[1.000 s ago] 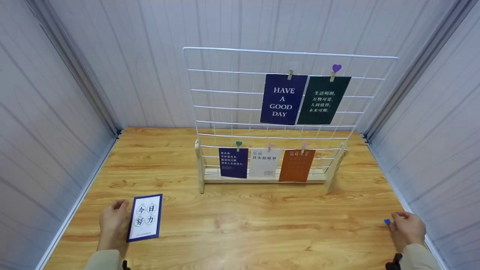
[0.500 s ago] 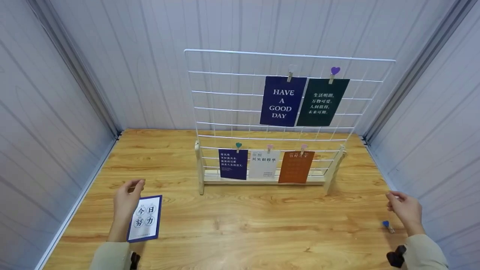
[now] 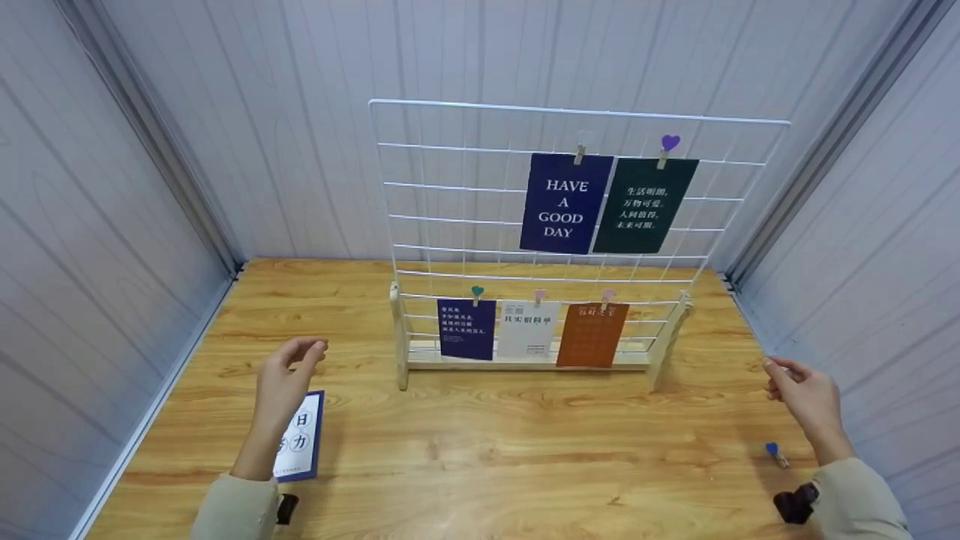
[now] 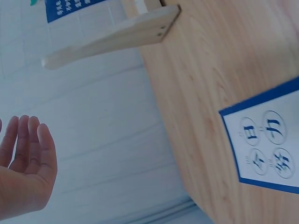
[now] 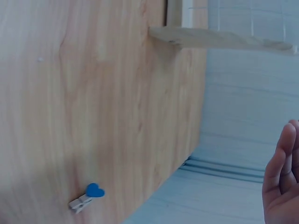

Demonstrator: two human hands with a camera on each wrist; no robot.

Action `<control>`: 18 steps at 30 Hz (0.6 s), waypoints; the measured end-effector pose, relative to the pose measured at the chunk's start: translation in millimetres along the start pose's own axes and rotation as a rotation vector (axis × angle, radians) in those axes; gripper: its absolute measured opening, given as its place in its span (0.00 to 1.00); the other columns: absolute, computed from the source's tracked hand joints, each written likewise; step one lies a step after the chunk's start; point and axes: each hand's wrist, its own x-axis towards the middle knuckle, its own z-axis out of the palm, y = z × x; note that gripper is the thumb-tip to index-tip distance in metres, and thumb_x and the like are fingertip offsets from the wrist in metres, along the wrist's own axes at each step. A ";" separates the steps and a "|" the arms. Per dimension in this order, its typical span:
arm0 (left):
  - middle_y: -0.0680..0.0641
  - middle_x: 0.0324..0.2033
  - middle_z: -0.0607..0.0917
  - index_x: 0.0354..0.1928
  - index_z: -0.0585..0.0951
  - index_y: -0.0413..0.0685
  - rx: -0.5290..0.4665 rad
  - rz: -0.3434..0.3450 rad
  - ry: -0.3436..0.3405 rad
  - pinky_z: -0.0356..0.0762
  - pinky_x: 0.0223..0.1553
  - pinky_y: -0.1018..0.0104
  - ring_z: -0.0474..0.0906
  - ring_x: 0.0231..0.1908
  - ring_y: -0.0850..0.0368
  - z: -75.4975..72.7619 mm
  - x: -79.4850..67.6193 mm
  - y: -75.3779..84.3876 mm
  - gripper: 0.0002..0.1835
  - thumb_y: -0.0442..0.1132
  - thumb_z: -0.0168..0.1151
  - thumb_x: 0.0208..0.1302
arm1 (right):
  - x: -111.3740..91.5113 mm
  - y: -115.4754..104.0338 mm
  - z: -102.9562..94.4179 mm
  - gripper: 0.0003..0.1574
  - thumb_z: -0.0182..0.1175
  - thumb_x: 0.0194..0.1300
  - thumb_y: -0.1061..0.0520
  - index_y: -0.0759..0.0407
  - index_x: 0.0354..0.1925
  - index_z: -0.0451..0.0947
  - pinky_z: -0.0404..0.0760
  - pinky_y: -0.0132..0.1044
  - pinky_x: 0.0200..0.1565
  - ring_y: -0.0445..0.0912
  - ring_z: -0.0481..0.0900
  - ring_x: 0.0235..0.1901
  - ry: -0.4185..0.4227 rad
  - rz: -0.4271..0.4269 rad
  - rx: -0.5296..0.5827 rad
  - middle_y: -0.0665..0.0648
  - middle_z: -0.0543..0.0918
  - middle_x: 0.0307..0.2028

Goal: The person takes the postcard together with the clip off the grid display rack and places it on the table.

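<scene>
- Two sleeves (image 3: 240,510) enter along the lower edge of the frame, one to each side.
- One loose clip, blue with a heart top (image 3: 773,449), lies on the bench (image 3: 510,465) at the lower right, well apart from the rack; its long axis slants from heart at upper left to lower right. The right hand (image 3: 808,397), just above it in the frame, is far nearer than the left.
- One loose white card with a blue border (image 3: 306,442) lies flat at the lower left, its long side running up the frame, partly hidden behind the left forearm. The left hand (image 3: 283,386) is the nearer one.
- Both hands hold nothing, fingers loosely bent, raised clear of card and clip.
- One rack (image 3: 400,330) stands at centre, beyond both hands.
- Its lower row has three cards: navy (image 3: 466,334), white (image 3: 526,334), orange (image 3: 592,337), with one teal clip (image 3: 478,291) and two pink clips (image 3: 540,295).
- Upper right: two cards, blue (image 3: 566,204) and green (image 3: 646,206), one pale clip (image 3: 580,154), one purple clip (image 3: 670,142).
</scene>
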 end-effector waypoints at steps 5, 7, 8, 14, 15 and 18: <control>0.41 0.33 0.80 0.39 0.78 0.33 -0.038 0.018 -0.056 0.73 0.30 0.77 0.74 0.34 0.59 9.8 7.1 -0.4 0.11 0.35 0.53 0.62 | -0.9 -17.3 5.5 0.35 0.52 0.60 0.42 0.72 0.50 0.69 0.78 0.29 0.26 0.41 0.77 0.21 0.005 -0.084 0.039 0.53 0.79 0.21; 0.41 0.34 0.80 0.39 0.79 0.34 -0.050 0.036 -0.079 0.73 0.31 0.76 0.74 0.34 0.60 13.9 10.3 -2.1 0.11 0.37 0.53 0.62 | -1.5 -24.1 7.8 0.34 0.52 0.60 0.43 0.72 0.50 0.69 0.78 0.30 0.26 0.42 0.77 0.21 0.003 -0.112 0.054 0.54 0.79 0.21; 0.42 0.34 0.80 0.39 0.79 0.35 -0.054 0.042 -0.088 0.73 0.31 0.76 0.74 0.35 0.59 15.9 11.4 -1.6 0.11 0.37 0.53 0.62 | -2.0 -27.6 8.7 0.33 0.52 0.60 0.44 0.72 0.50 0.69 0.78 0.30 0.26 0.42 0.77 0.21 0.001 -0.121 0.062 0.54 0.78 0.21; 0.39 0.33 0.80 0.37 0.78 0.31 -0.062 0.130 -0.125 0.73 0.31 0.74 0.75 0.35 0.52 23.4 5.0 37.1 0.08 0.31 0.53 0.61 | -5.8 -48.1 11.8 0.30 0.53 0.61 0.45 0.69 0.49 0.70 0.78 0.30 0.26 0.42 0.77 0.21 -0.015 -0.168 0.096 0.56 0.78 0.22; 0.39 0.33 0.80 0.37 0.78 0.30 -0.063 0.144 -0.132 0.73 0.31 0.74 0.75 0.35 0.52 24.6 3.8 43.6 0.08 0.30 0.53 0.61 | -6.3 -51.4 12.3 0.29 0.53 0.61 0.45 0.69 0.48 0.71 0.78 0.30 0.26 0.43 0.77 0.21 -0.017 -0.177 0.099 0.56 0.78 0.22; 0.38 0.32 0.80 0.37 0.78 0.30 -0.082 0.159 -0.155 0.73 0.31 0.74 0.75 0.35 0.50 28.9 3.3 54.2 0.08 0.29 0.53 0.60 | -7.4 -60.8 14.6 0.27 0.53 0.61 0.47 0.67 0.48 0.72 0.77 0.30 0.26 0.43 0.76 0.21 -0.028 -0.206 0.121 0.57 0.77 0.22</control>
